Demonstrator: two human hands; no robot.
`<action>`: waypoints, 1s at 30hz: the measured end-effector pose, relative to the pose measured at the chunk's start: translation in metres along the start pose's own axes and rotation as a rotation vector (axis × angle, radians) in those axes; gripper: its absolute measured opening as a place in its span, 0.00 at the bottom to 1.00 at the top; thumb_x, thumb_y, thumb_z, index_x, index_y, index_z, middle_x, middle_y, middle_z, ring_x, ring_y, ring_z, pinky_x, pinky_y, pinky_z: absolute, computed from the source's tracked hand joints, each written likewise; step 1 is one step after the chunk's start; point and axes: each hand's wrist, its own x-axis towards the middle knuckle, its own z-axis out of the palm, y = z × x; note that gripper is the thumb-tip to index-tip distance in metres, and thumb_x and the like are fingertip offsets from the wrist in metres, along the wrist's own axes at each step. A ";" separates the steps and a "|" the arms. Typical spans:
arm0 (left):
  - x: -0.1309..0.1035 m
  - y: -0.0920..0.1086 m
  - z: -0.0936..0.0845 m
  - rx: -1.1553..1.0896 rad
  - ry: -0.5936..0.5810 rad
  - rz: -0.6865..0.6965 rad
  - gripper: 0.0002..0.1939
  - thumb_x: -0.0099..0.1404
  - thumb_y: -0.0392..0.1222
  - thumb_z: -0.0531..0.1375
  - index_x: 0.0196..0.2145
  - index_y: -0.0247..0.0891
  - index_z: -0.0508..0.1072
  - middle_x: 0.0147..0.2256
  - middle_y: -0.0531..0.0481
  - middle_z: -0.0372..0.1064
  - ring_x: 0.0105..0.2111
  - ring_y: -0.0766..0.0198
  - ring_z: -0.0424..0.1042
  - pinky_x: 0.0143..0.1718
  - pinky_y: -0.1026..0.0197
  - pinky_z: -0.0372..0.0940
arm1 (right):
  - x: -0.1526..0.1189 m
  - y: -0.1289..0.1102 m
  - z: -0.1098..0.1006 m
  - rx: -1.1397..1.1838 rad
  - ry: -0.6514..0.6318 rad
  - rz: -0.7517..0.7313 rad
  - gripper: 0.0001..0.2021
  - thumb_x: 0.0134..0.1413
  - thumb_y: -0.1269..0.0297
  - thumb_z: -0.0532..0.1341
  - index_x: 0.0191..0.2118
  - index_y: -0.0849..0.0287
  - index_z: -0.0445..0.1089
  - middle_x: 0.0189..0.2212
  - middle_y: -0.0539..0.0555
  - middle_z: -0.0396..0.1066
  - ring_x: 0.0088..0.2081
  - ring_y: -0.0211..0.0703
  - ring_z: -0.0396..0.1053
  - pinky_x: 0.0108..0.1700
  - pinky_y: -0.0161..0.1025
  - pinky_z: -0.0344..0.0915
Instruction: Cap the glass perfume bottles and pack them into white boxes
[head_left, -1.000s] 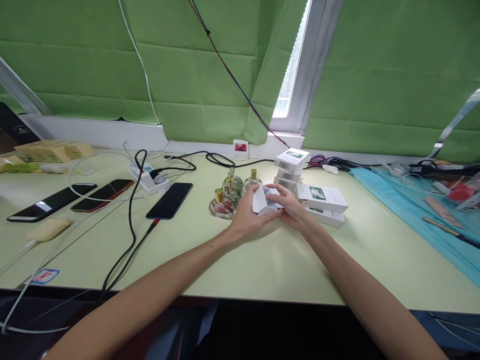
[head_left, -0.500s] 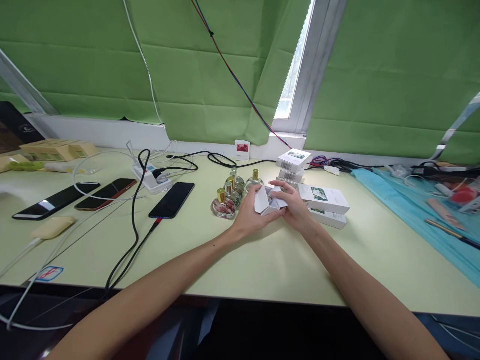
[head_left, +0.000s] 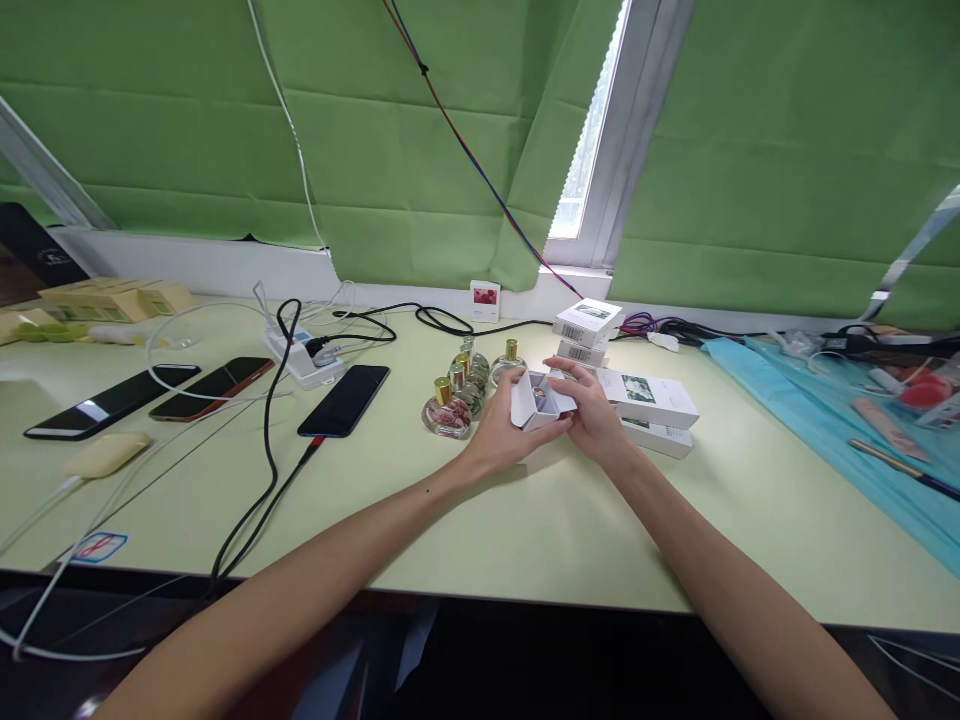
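A small white box point(head_left: 534, 408) with its end flaps open is held between both hands above the table. Something small and gold-coloured shows inside it. My left hand point(head_left: 496, 432) wraps its left and lower side, while my right hand point(head_left: 589, 408) grips its right side. Just left of the box stand several glass bottles with gold caps, the nearest a bottle with reddish contents point(head_left: 448, 414); another bottle point(head_left: 510, 362) is behind my left hand. Right of my right hand lie white cartons point(head_left: 656, 398), and a stack of white boxes point(head_left: 589, 320) rises behind.
A black phone point(head_left: 344, 401), a power strip point(head_left: 305, 362) and cables lie to the left, with two more dark phones point(head_left: 212, 389) beyond. Blue plastic sheeting point(head_left: 817, 420) with loose items covers the right side. A small card point(head_left: 484, 301) leans at the back.
The fingers of my right hand have shifted slightly at the box opening, and more of the box's inside is visible. The bottles and cartons look unmoved.
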 end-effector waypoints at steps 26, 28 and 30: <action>0.009 0.000 -0.019 -0.210 -0.278 -0.021 0.58 0.51 0.55 0.75 0.69 0.47 0.46 0.58 0.41 0.65 0.57 0.49 0.68 0.58 0.48 0.64 | 0.005 -0.013 -0.011 -0.264 0.000 0.001 0.08 0.38 0.62 0.67 0.29 0.55 0.74 0.28 0.48 0.73 0.27 0.38 0.65 0.26 0.35 0.58; 0.009 -0.002 -0.019 -0.191 -0.288 -0.005 0.61 0.49 0.54 0.76 0.70 0.48 0.44 0.59 0.40 0.65 0.59 0.48 0.67 0.60 0.47 0.62 | 0.005 -0.018 -0.013 -0.349 -0.025 0.009 0.08 0.39 0.61 0.67 0.30 0.55 0.76 0.29 0.49 0.74 0.28 0.39 0.66 0.27 0.36 0.59; 0.008 -0.005 -0.019 -0.164 -0.296 0.012 0.65 0.48 0.52 0.76 0.72 0.50 0.40 0.61 0.40 0.62 0.61 0.46 0.64 0.62 0.45 0.60 | 0.005 -0.022 -0.017 -0.439 -0.058 -0.008 0.09 0.42 0.61 0.66 0.33 0.55 0.77 0.29 0.50 0.75 0.28 0.40 0.67 0.27 0.37 0.60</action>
